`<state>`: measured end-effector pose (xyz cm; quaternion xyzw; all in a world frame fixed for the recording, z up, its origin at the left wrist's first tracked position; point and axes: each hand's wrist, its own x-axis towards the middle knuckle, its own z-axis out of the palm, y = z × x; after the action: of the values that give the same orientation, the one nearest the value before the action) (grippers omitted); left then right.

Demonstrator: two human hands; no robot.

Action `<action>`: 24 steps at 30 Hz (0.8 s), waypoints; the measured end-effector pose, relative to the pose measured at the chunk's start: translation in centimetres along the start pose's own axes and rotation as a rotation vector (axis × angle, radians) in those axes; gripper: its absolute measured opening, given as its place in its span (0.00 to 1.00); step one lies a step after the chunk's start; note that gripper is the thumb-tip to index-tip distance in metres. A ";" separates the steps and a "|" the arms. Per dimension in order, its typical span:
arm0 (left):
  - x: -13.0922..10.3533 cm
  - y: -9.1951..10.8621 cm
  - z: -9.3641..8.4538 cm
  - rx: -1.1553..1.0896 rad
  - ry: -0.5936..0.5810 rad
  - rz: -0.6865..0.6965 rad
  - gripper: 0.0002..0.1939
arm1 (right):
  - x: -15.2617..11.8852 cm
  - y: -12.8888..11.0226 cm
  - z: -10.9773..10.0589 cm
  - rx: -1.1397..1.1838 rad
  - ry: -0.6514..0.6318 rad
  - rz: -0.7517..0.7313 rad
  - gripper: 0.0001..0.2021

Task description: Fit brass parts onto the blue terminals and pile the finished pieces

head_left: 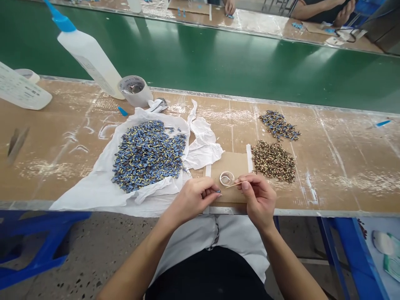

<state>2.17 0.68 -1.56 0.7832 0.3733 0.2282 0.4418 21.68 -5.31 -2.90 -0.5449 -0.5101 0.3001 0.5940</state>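
Observation:
My left hand (198,195) is closed in a pinch on a small blue piece (218,191) over the front of a cardboard sheet (236,160). Between the thumb and fingers of my right hand (258,196) is a thin wooden stick (234,184), its tip pointing left. Just behind the stick, a small round dish (226,178) sits on the cardboard. To the left, a heap of blue and yellow pieces (148,154) lies on white cloth (93,183). Brownish pieces (273,161) are heaped right of the cardboard, with a smaller bluish pile (278,125) behind them.
A blue-capped bottle (90,58), a tape roll (136,91) and another bottle (23,89) stand or lean at the back left. Crumpled white cloth (204,141) lies mid-table. Beyond the green strip (200,54), another person's hand (230,7) shows.

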 end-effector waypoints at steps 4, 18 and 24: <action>0.1 0.3 -0.1 -0.021 0.002 0.020 0.02 | -0.3 0.2 0.2 -0.061 -0.041 -0.012 0.04; 0.0 0.1 -0.3 -0.031 -0.007 -0.006 0.03 | -0.3 0.1 0.2 -0.081 -0.081 -0.022 0.04; 0.0 0.1 -0.2 -0.035 -0.002 -0.010 0.04 | -0.4 0.3 0.1 -0.076 -0.097 -0.029 0.04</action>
<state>2.10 0.75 -1.38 0.7737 0.3727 0.2316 0.4570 21.50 -5.52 -3.29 -0.5446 -0.5572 0.2979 0.5516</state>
